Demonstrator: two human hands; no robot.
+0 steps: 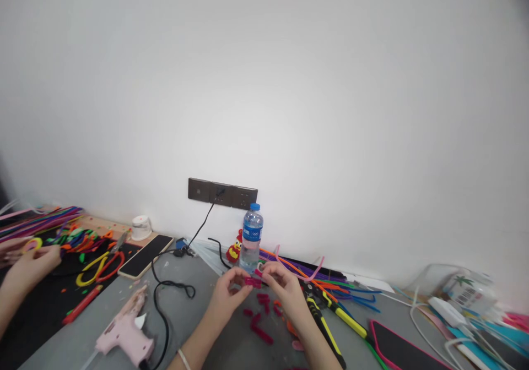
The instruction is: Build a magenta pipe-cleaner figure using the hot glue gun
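My left hand pinches a short magenta fuzzy pipe cleaner piece between thumb and fingertips. Close beside it, my right hand has thumb and fingers closed on a small pink piece, apparently pipe cleaner too. The two pieces are very near each other; whether they touch I cannot tell. On the grey table below my hands lie several cut magenta pipe cleaner pieces, some bent, with orange bits partly hidden by my right forearm. A water bottle stands upright just behind my hands.
Left of me are a pink glue gun, a black cable, a phone and scissors. Another person's hands hold a yellow ring. Pliers, pipe cleaners and a pink-edged phone lie right.
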